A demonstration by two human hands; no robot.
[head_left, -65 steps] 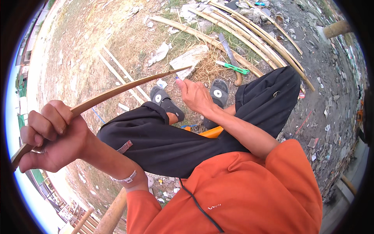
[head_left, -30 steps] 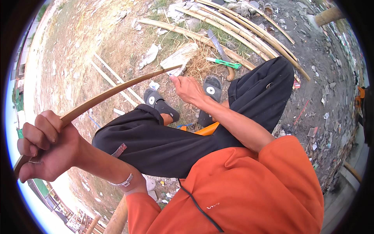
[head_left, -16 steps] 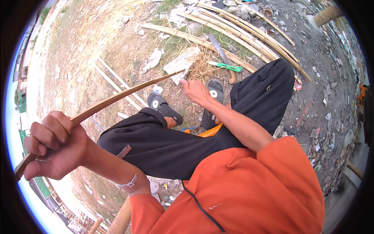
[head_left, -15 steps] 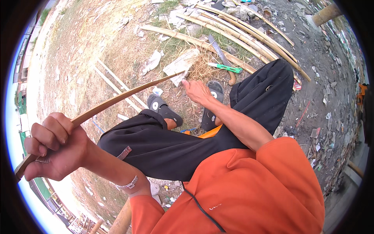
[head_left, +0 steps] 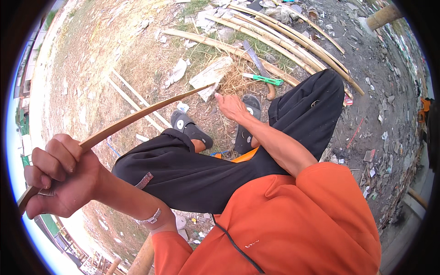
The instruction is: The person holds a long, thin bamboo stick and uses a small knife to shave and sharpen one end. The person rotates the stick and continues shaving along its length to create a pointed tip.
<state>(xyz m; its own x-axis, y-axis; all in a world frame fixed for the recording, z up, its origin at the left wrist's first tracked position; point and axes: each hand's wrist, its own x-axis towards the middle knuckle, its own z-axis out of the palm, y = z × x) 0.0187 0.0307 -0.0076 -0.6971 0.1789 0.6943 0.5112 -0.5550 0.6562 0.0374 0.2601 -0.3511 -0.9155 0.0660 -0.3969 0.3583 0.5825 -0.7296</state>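
Observation:
My left hand (head_left: 64,176), out at the left, is wrapped round a long, thin bamboo strip (head_left: 137,115). The strip slants up and away to the right, curving slightly, and its far tip ends above my feet. Close by that tip is my right hand (head_left: 233,108), fingers curled and thumb sticking up. A small gap shows between the thumb and the strip; whatever the curled fingers hold, if anything, is hidden. Beyond this hand a green-handled utility knife (head_left: 262,79) lies across a long-bladed tool with a wooden handle (head_left: 271,90).
Several long split bamboo pieces (head_left: 279,41) lie on the ground ahead. Two pale strips (head_left: 133,101) rest left of my sandals (head_left: 190,128). A pale flat slab (head_left: 211,75) lies beside dry shavings (head_left: 238,78). A thick bamboo pole (head_left: 384,17) is far right, amid litter.
The strip's far tip has drawn back slightly to the left, away from my right thumb. My left hand sits a little lower and keeps its grip.

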